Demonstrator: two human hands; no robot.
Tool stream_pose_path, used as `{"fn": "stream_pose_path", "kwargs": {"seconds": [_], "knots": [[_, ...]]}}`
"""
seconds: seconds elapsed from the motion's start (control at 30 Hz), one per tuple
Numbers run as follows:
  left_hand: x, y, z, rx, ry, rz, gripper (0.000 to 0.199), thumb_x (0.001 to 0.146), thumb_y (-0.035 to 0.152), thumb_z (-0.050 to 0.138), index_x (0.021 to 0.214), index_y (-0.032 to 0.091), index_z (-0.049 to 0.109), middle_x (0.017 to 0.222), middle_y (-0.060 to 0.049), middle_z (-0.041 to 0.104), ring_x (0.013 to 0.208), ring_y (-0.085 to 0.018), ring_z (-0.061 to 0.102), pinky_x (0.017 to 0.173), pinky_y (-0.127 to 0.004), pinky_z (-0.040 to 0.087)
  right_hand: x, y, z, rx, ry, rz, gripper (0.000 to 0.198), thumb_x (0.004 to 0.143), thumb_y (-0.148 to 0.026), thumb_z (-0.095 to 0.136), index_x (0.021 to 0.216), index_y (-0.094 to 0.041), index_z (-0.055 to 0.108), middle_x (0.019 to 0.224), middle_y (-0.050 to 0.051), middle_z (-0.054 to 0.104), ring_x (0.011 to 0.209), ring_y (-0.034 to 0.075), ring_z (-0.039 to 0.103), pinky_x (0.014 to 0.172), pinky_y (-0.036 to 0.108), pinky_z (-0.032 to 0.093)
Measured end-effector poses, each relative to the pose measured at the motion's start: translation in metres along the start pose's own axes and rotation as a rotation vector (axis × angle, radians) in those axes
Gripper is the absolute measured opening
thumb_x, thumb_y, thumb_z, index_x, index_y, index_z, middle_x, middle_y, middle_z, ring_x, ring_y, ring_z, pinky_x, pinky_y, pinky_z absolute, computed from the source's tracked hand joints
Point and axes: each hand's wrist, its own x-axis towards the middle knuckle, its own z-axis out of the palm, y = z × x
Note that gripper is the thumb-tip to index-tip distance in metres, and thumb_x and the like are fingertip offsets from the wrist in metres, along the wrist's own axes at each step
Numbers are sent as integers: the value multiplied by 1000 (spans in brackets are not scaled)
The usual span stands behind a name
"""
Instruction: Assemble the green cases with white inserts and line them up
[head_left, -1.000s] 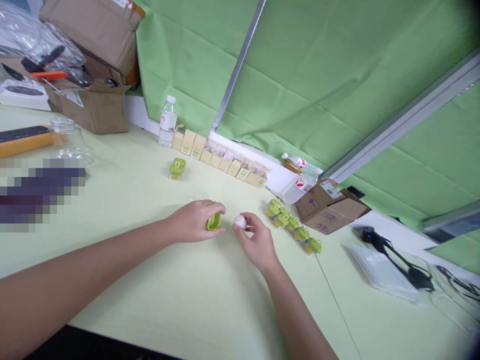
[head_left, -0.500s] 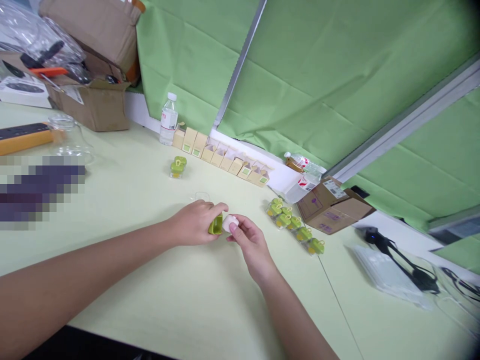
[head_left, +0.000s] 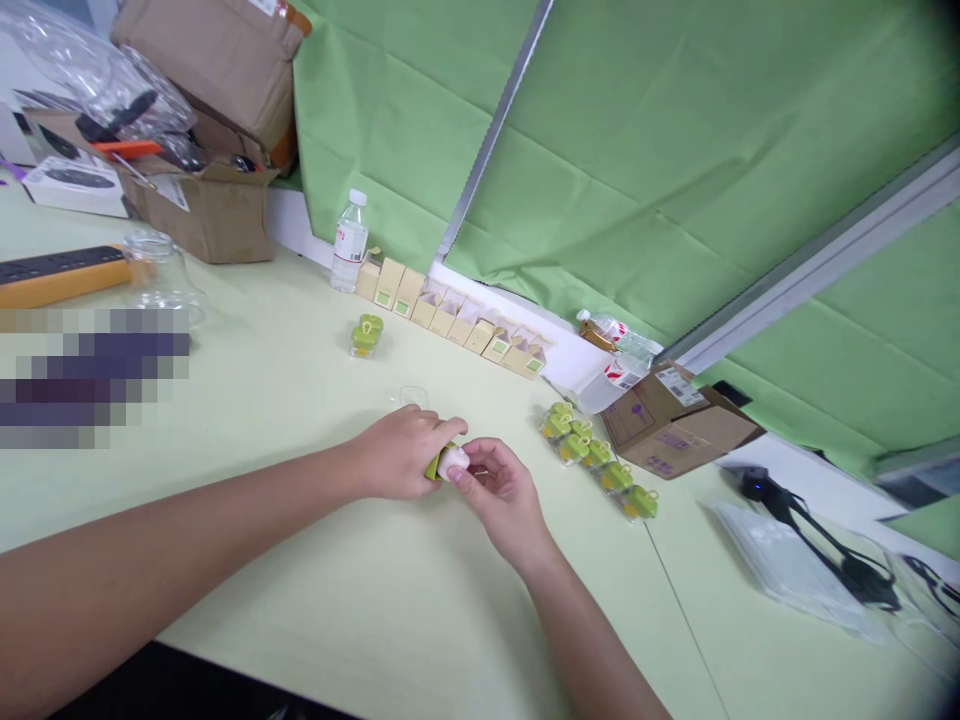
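Note:
My left hand [head_left: 394, 455] is closed around a small green hollow case [head_left: 433, 468], its open end turned to the right. A rounded white piece [head_left: 453, 462] is pinched between thumb and fingers of my right hand [head_left: 510, 500]. The white piece sits at the mouth of the green case and covers part of it; how deep it goes in, I cannot tell. Just behind my left hand lies a clear plastic piece [head_left: 412, 397]. Farther back stands a small green-lidded clear container [head_left: 366, 336]. Several similar green-lidded containers [head_left: 598, 453] form a row to the right.
Several small tan cartons [head_left: 450, 318] line the back edge beside an upright water bottle [head_left: 349, 245]. Two bottles lie near a cardboard box [head_left: 675, 425] at right. A glass jug [head_left: 161, 275], an orange power strip [head_left: 67, 280] and a filled box [head_left: 217, 215] occupy the left.
My right hand has brought the white piece left, from beside the green case to its opening. The view has shifted slightly. My left hand keeps hold of the case.

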Motion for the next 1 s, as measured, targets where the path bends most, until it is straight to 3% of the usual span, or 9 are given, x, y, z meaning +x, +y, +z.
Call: {"fn": "stream_pose_path", "kwargs": {"seconds": [0.3,0.63,1.0], "knots": [[-1,3,4,-136,-1,9,28,79,23,59,104,20,50,76,-2,65,67,-21,62,65,-31,39,-8,2,10,-153,58,-136,23,83,-30,74,100,-24,61,95,3,70,88,19,66,82,34,54],[-1,12,-2,-271,-12,-33,32,78,24,59,107,22,46,79,1,68,70,-21,65,69,-30,41,-9,-1,7,-432,104,-407,18,85,-24,72,102,-24,65,93,3,68,84,18,65,75,32,56],[-4,9,-1,-426,-48,-16,37,81,21,58,112,23,38,88,0,68,76,-19,64,59,-25,39,-12,-9,8,-458,66,-448,17,87,-21,69,103,-24,67,94,5,68,85,19,66,72,33,61]]}}
